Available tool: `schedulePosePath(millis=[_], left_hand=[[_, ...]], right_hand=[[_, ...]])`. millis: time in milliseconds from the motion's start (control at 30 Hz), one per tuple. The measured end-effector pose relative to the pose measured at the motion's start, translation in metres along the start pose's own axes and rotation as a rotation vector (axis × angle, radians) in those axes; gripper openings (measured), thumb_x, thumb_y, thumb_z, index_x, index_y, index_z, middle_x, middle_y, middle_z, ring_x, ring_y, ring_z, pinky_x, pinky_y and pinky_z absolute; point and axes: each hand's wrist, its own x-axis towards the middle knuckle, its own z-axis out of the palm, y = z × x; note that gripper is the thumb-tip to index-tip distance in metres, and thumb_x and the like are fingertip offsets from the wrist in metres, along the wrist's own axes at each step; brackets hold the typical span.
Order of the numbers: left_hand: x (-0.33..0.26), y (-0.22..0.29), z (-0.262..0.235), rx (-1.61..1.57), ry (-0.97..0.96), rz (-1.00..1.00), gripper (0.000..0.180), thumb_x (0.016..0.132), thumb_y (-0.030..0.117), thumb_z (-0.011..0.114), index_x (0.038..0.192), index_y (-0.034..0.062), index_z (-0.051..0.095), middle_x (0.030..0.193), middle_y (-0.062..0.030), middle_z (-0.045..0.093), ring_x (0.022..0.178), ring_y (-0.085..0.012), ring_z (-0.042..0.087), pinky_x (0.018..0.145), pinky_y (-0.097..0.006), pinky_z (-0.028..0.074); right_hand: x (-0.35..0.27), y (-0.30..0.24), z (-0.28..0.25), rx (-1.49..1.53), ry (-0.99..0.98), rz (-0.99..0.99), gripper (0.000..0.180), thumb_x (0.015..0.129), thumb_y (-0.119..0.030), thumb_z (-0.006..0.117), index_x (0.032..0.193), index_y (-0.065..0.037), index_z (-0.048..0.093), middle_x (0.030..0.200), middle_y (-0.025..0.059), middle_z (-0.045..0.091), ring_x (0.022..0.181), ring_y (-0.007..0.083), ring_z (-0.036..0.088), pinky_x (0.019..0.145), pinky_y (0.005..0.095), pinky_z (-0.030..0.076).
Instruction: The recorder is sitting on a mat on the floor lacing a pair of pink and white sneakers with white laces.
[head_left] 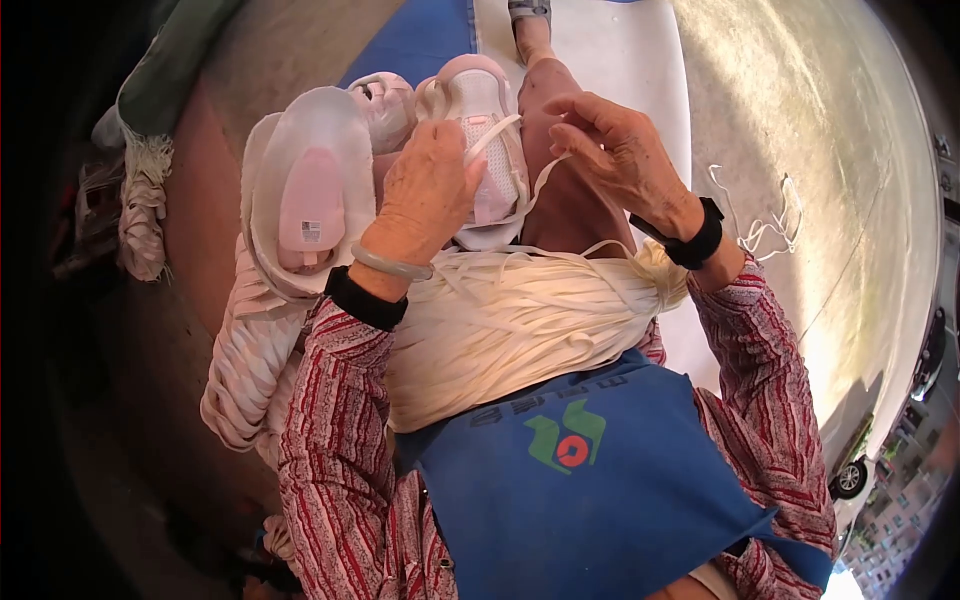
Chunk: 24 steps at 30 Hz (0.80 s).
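My left hand (425,195) presses down on the pink shoe (480,130) resting on my knee, fingers curled over its upper. My right hand (615,160) pinches the flat white lace (540,180) between thumb and fingertips, pulled taut from the shoe. Lace looks soft, limp and light; best held near its end. Second shoe (310,190) lies sole-up just left, small rectangular label on its pink sole. Lace bundle (520,320) on my lap above the blue apron (590,480), which carries a green-and-red emblem.
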Motion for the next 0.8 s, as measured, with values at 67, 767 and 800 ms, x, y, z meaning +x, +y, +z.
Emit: schedulePosePath(millis=[67, 767, 800], left_hand=[[0.007, -0.007, 0.005, -0.037, -0.071, -0.036, 0.019, 0.088, 0.016, 0.061, 0.094, 0.0003, 0.053, 0.089, -0.0177, 0.057, 0.082, -0.0369, 0.059, 0.072, -0.046, 0.047], [0.007, -0.004, -0.002, -0.019, 0.019, 0.047, 0.021, 0.085, 0.011, 0.064, 0.102, 0.0007, 0.056, 0.101, -0.0171, 0.058, 0.082, -0.0323, 0.062, 0.071, -0.041, 0.048], [0.01, -0.006, 0.002, 0.059, -0.005, 0.062, 0.02, 0.085, 0.011, 0.064, 0.1, 0.0002, 0.057, 0.098, -0.0177, 0.058, 0.083, -0.0342, 0.06, 0.072, -0.041, 0.048]], right_hand=[[0.002, 0.002, 0.004, 0.066, -0.052, 0.018, 0.022, 0.088, -0.007, 0.059, 0.108, 0.001, 0.062, 0.084, 0.014, 0.067, 0.072, 0.0235, 0.065, 0.067, 0.0316, 0.052], [-0.002, 0.035, 0.001, -0.417, -0.231, -0.025, 0.011, 0.089, -0.008, 0.057, 0.095, -0.001, 0.063, 0.08, 0.0199, 0.065, 0.072, 0.0371, 0.063, 0.063, 0.0399, 0.051], [0.001, 0.034, 0.001, -0.418, -0.232, -0.026, 0.011, 0.089, -0.008, 0.057, 0.095, -0.001, 0.063, 0.08, 0.0199, 0.065, 0.072, 0.0371, 0.063, 0.063, 0.0399, 0.051]])
